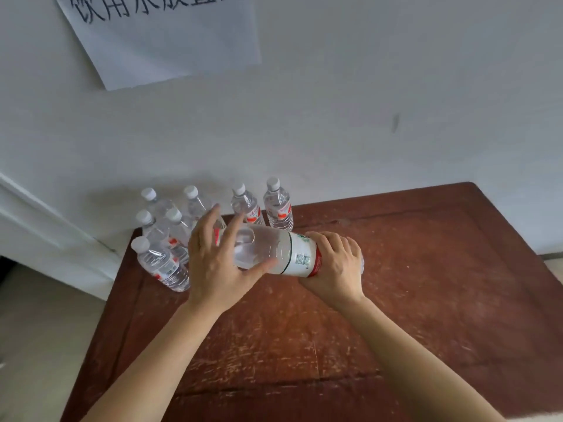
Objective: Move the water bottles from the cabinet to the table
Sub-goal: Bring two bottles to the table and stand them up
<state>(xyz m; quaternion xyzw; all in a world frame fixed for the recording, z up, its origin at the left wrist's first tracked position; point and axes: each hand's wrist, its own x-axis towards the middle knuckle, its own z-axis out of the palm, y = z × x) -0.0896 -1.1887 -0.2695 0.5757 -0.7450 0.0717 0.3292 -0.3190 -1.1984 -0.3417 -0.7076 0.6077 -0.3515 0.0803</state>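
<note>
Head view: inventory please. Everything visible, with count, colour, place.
standing bottles: at least seven, clear with white caps and red labels, table's far left corner by the wall
held bottle: one, clear with white-and-red label, on its side above the table
table: one, scuffed reddish-brown wood
paper sign: one, white with black writing, on the wall
left hand: fingers spread against the held bottle's clear end
right hand: grips its label end
</note>
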